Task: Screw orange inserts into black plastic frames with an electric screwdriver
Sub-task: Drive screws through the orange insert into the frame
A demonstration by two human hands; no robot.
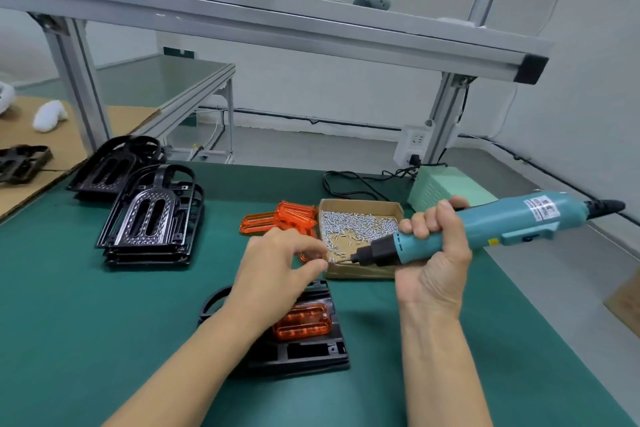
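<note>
A black plastic frame [304, 355] lies on the green mat in front of me, with an orange insert [303, 322] seated in it. My left hand [277, 270] hovers above the frame, thumb and fingers pinched at the screwdriver's tip; a screw between them is too small to make out. My right hand [434, 253] grips the teal electric screwdriver [485, 227], held nearly level with its bit pointing left over the cardboard box of screws [360, 229]. Loose orange inserts [277, 220] lie left of the box.
Two stacks of black frames [152, 215] [114, 166] stand at the left. A pale green power supply [446, 185] with black cables sits behind the box. An aluminium shelf rail [277, 24] crosses overhead. A cardboard sheet [52, 139] lies at far left.
</note>
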